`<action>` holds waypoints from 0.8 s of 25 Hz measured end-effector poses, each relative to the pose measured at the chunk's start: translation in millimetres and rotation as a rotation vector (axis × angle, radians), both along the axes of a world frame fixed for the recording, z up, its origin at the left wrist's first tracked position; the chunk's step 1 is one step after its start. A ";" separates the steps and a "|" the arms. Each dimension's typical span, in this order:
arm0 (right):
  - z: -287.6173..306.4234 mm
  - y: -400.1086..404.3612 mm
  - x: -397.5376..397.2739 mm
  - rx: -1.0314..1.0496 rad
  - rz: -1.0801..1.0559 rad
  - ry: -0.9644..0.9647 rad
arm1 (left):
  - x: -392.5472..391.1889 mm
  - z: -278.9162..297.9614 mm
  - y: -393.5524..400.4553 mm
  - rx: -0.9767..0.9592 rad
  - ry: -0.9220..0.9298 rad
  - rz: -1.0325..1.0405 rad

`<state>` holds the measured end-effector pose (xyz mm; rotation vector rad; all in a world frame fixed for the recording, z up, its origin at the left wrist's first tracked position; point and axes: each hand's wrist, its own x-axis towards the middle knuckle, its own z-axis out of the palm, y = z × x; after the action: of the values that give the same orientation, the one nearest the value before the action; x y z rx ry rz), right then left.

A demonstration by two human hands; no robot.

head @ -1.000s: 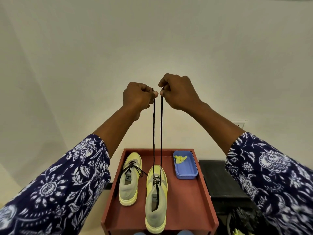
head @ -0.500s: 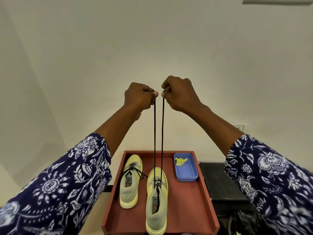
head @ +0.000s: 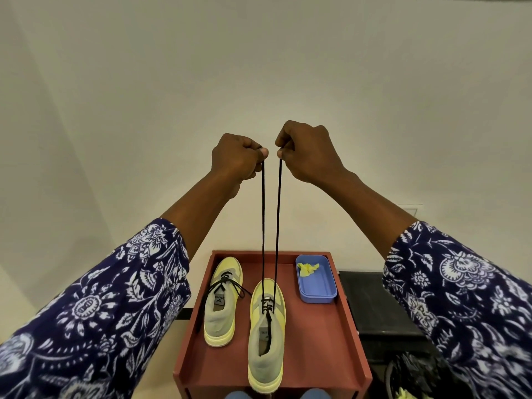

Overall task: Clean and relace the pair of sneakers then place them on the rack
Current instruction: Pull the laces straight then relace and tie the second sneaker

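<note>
Lace: my left hand (head: 234,159) pinches one end of the black lace (head: 263,226) between thumb and curled fingers; my right hand (head: 306,152) pinches the other end the same way, the fists close but apart.
Strands: both run taut and nearly parallel down to the eyelets of the near sneaker (head: 266,335).
Change: since a second ago my hands have risen a little and the gap between the strands is slightly wider; the shoes have not moved.
Near sneaker: on the red tray-top rack (head: 319,341), heel at its near edge.
Other sneaker (head: 223,300): left and farther, already laced.
Blue tub (head: 316,286): at the rack's far right, holding a crumpled yellow cloth (head: 307,268).
</note>
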<state>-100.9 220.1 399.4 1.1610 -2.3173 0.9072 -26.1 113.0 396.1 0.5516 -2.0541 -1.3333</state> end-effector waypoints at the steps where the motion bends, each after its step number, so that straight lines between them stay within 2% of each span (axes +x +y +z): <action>1: 0.1 0.2 0.1 -0.001 0.000 0.002 | -0.1 0.0 0.1 -0.002 0.002 0.001; 20: 1.4 -1.3 -1.9 0.013 0.001 0.020 | -2.7 -1.8 -0.4 0.003 0.024 0.003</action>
<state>-102.8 218.8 400.8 1.1714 -2.3102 0.8791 -28.8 112.6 394.2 0.5376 -2.0313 -1.3357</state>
